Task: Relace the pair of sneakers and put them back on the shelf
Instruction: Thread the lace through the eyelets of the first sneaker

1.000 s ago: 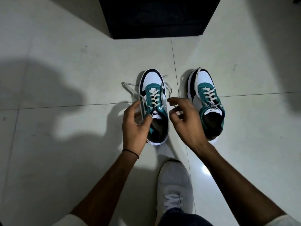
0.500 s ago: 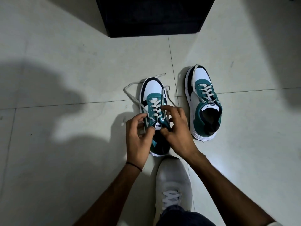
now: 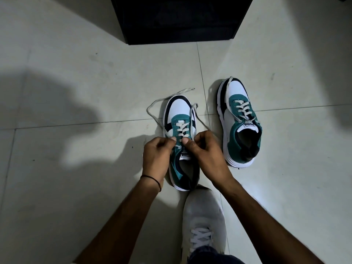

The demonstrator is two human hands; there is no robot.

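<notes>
A floor of large pale glossy tiles (image 3: 80,96) with thin dark grout lines fills the view. At the top stands a black boxy cabinet (image 3: 181,20), its base on the tiles. Broad soft shadows darken the left side and the right edge; a bright glare spot shines lower right.

Sitting upright on pale floor tiles, toes pointing away from the camera: a pair of teal, white and black sneakers. Left sneaker (image 3: 180,119) lying nearer, its heel close to the bottom centre, its off-white lace (image 3: 158,105) crossing the teal eyelet panel in several rungs and trailing loose ends out past the toe to both sides, one end looping wide to the left. Right sneaker (image 3: 240,121) standing apart to the right and slightly farther off, angled a little, laced up to the white tongue label, collar gaping open and dark inside.
</notes>
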